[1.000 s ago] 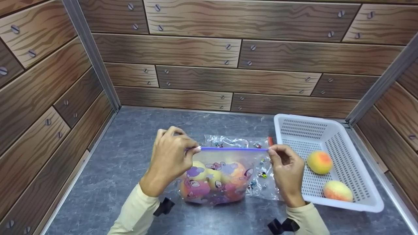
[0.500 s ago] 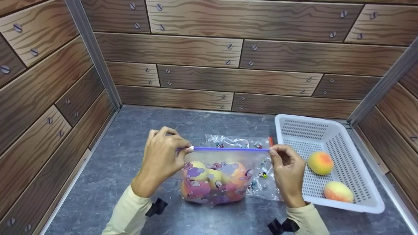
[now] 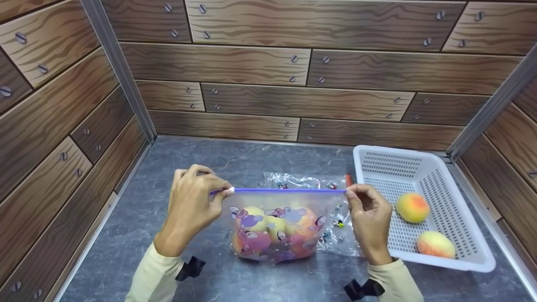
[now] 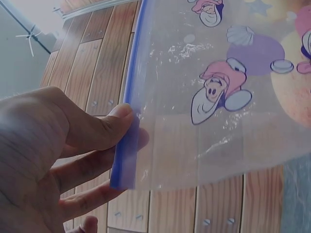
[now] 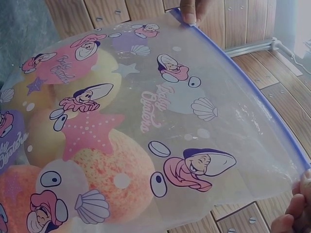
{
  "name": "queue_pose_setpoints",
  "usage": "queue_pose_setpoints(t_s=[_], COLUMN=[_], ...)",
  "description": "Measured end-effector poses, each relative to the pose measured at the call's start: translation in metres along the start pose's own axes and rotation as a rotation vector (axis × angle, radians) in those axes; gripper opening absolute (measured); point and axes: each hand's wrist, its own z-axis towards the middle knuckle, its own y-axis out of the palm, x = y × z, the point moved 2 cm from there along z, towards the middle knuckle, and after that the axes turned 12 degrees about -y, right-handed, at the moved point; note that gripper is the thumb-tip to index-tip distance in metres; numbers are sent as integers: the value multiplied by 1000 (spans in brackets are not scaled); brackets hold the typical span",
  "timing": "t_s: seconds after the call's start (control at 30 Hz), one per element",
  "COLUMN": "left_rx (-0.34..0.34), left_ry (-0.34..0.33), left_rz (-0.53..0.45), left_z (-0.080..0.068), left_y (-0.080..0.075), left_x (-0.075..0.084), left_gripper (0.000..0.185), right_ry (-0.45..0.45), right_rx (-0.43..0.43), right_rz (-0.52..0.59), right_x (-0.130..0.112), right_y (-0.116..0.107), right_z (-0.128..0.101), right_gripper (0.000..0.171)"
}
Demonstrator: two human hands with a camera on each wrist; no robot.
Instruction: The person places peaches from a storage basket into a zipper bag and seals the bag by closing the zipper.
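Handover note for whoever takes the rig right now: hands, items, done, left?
Left hand pinches the white slider at the left end of the blue zip strip. Right hand pinches the strip's right end.
Printed zip bag stands on the grey table, peaches inside.
White basket at right holds two peaches.
Done: bag loaded, zip strip looks drawn along.
Left: probably check the seal, set the bag down.

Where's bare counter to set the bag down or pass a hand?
Free: the grey counter left of the left hand, up to the left wall, and the strip behind the zip bag toward the back wall. Crowded: the right side, where the right hand, a second clear bag and the white basket with two peaches sit close together.
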Motion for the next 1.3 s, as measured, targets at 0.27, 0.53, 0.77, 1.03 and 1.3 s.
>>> queue_pose_setpoints(t_s=[0.27, 0.53, 0.77, 1.03, 1.3], left_rx=[10, 38, 100, 89, 105], left_ry=[-34, -56, 6, 7, -9], left_rz=[5, 2, -9, -27, -40], left_z=[-6, -10, -10, -10, -11], left_y=[-8, -9, -7, -4, -4], left_x=[-14, -17, -13, -14, -15], left_gripper=[8, 8, 10, 7, 6], right_ry=[-3, 43, 159, -176, -456], right_rx=[19, -8, -244, -372, -661], right_rz=[-10, 7, 87, -10, -281], right_x=[1, 1, -4, -45, -83], right_y=[2, -1, -19, -20, 25], right_z=[1, 2, 14, 64, 100], right_gripper=[8, 8, 9, 22, 13])
